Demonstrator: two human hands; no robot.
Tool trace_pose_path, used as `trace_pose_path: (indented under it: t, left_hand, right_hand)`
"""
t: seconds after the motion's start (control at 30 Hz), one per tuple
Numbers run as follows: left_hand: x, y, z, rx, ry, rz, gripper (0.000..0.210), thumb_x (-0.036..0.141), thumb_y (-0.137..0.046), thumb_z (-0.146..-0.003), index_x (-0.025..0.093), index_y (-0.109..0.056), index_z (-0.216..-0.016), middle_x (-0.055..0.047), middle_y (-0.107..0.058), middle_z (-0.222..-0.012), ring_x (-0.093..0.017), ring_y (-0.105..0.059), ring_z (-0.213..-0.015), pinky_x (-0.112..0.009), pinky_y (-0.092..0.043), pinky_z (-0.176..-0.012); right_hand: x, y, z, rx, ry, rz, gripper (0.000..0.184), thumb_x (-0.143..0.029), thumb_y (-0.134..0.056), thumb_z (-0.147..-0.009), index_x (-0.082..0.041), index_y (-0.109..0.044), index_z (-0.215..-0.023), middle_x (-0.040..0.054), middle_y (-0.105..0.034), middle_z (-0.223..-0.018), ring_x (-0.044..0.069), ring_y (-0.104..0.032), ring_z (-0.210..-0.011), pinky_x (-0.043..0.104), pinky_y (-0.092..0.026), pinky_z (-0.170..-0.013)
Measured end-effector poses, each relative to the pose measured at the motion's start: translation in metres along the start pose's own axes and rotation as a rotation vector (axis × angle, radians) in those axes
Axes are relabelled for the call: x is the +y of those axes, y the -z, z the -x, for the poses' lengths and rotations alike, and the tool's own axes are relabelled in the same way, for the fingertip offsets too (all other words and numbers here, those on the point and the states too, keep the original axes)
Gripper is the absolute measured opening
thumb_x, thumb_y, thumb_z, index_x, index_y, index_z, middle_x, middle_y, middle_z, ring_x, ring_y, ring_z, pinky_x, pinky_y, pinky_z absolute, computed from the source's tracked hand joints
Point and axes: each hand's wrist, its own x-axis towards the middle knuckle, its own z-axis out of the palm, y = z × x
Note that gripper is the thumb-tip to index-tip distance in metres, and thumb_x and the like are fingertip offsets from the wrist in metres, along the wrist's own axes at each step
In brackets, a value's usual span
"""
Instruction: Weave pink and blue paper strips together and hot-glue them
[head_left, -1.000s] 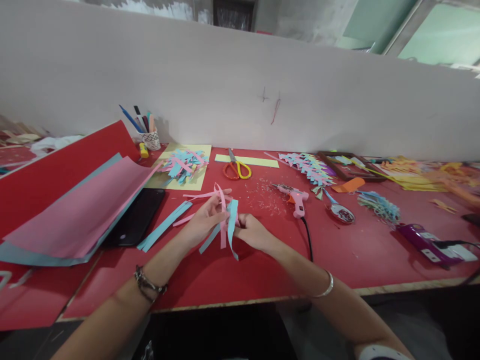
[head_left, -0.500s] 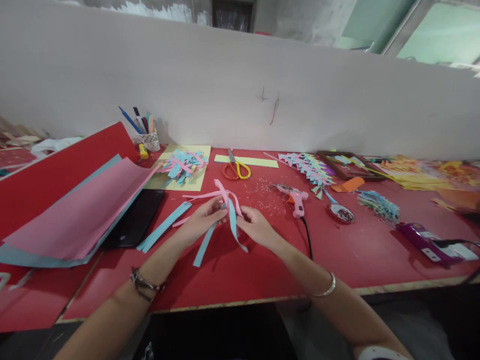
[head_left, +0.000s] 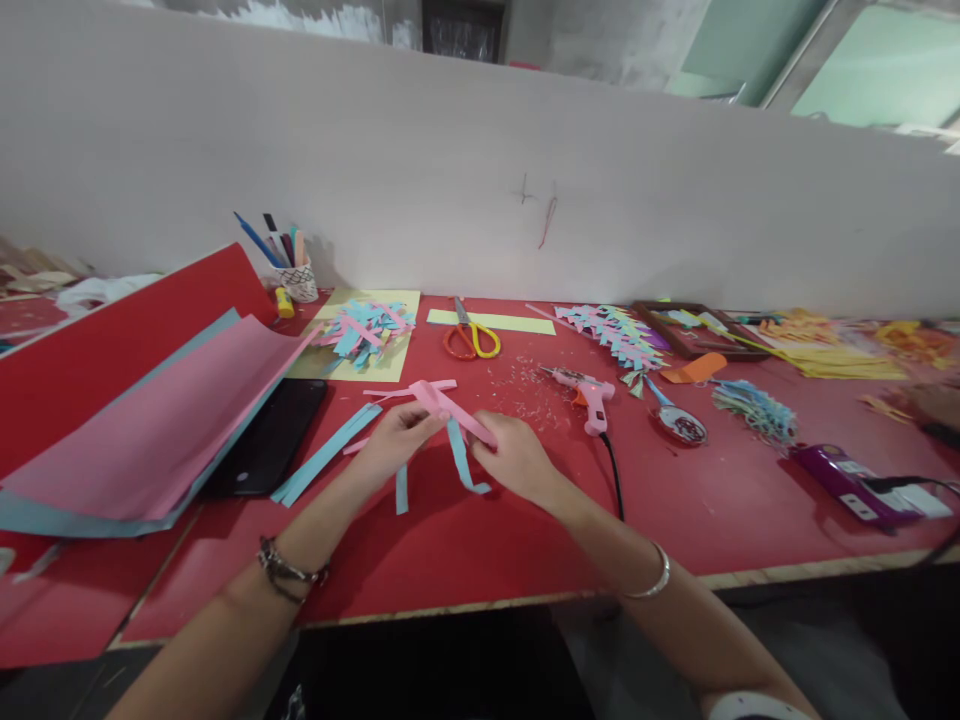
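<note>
Between my hands are pink and blue paper strips that cross each other. My left hand (head_left: 411,428) pinches them where they meet, with blue paper strip (head_left: 460,458) ends hanging below. A pink paper strip (head_left: 457,411) runs from there to my right hand (head_left: 514,452), whose fingers are closed on its end. Behind my hands, another pink strip (head_left: 386,392) lies on the red table (head_left: 465,560). Loose blue strips (head_left: 327,455) lie to the left of my left hand.
Scissors (head_left: 471,335) and a pile of folded paper pieces (head_left: 365,333) lie farther back. To the right are a pink glue gun (head_left: 592,395) with a cord, a braided paper chain (head_left: 615,335) and a purple power strip (head_left: 855,485). Pink sheets (head_left: 165,420) and a black phone (head_left: 270,440) lie left. Another person's hand (head_left: 937,405) shows far right.
The pink strip that stood upright is now pulled slanting down to the right by my right hand. The blue ends hang lower and shorter. A person's hand has appeared at the right edge.
</note>
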Motion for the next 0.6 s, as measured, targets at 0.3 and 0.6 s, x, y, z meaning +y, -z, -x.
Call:
trace_pose_path:
  t: [0.3,0.6]
  left_hand:
    - [0.002,-0.002,0.001,-0.019,-0.13,-0.12,0.042,0.051,-0.052,-0.066,0.017,-0.041,-0.043,0.006,-0.031,-0.044,-0.006,-0.027,-0.044,-0.022,-0.023,-0.043]
    - [0.007,-0.002,0.003,0.007,-0.058,-0.115,0.034,0.048,-0.056,-0.063,0.016,-0.058,-0.052,0.007,-0.034,-0.037,-0.006,-0.026,-0.037,-0.02,-0.019,-0.037]
  right_hand:
    - [0.004,-0.002,-0.004,0.018,0.147,-0.273,0.027,-0.032,-0.042,-0.08,-0.019,-0.039,-0.056,-0.0021,-0.041,-0.058,0.011,-0.042,-0.057,0.023,-0.031,-0.056]
    - [0.01,0.0,-0.006,0.047,0.085,-0.275,0.028,-0.024,-0.035,-0.084,-0.017,-0.053,-0.064,0.0024,-0.056,-0.067,0.013,-0.052,-0.068,0.025,-0.037,-0.067]
